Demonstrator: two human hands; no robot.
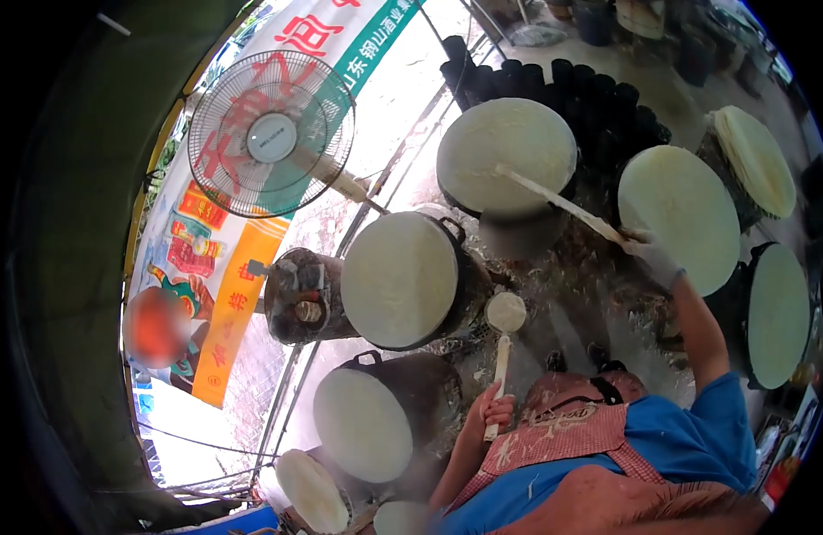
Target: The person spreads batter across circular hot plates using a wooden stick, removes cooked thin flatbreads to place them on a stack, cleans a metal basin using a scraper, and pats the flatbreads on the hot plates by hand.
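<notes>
My left hand [493,412], bare, is closed round the handle of a ladle [502,357]. The ladle's round bowl [506,313] is coated pale and points away from me. On the right, my right hand [650,255] wears a whitish glove and grips a long, pale, flat wooden stick [567,207]. The stick's far end rests on or just over a large round griddle [508,153] covered with a pale layer. Nearest to my right hand is another round griddle [681,221], also pale on top.
More pale-topped griddles stand left [400,280], lower left [363,426] and right [779,316]. A stack of pale round sheets [757,162] sits at upper right. A fan [271,134] stands before a banner [224,343]. Black cylinders [563,85] are grouped behind.
</notes>
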